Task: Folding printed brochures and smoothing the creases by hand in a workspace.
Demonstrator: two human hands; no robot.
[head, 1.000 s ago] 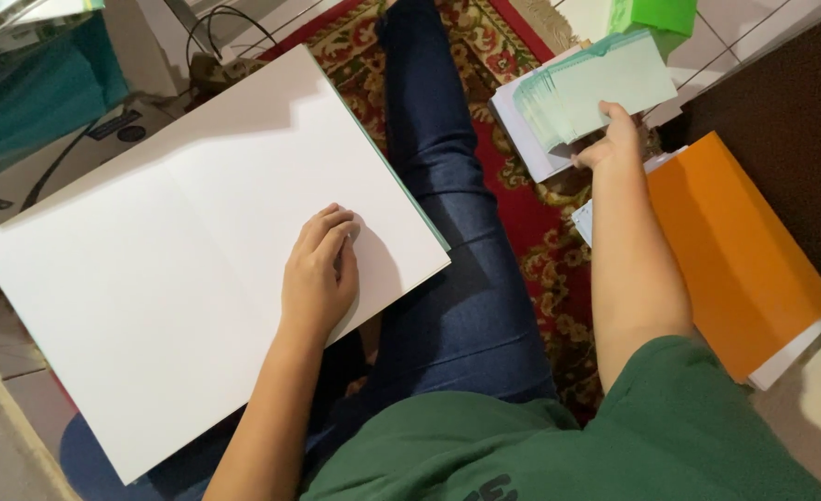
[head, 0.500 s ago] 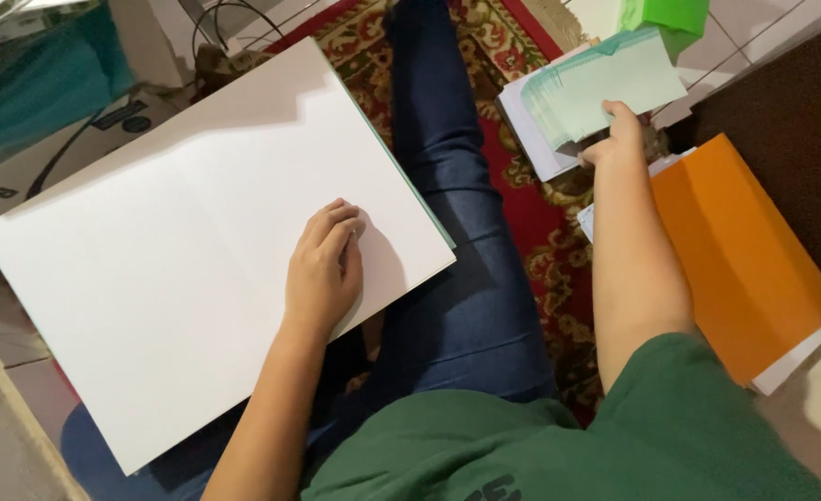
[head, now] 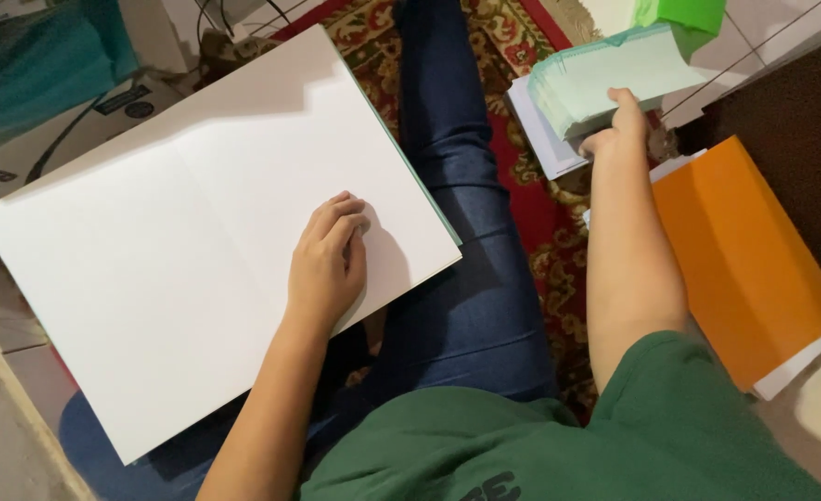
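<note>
- Left hand [head: 329, 264]: lies flat, fingers together and slightly curled, pressing on large white sheet [head: 197, 232] spread over the lap.
- Right hand [head: 619, 125]: fingers closed around stack of pale green papers [head: 596, 79], lifted at the upper right.
- Orange folder [head: 744, 255]: on floor, beside right forearm.
- Patterned red rug [head: 540, 213]: beneath legs.

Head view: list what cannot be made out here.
- Right hand: its fingertips are hidden under the pale green paper stack, so the grip is unclear.
- Bright green box: cut off by the top edge.
- Large white folded sheet: its underside and the lap beneath are covered; the left hand rests on top.
- Orange folder: contents hidden by its cover.
</note>
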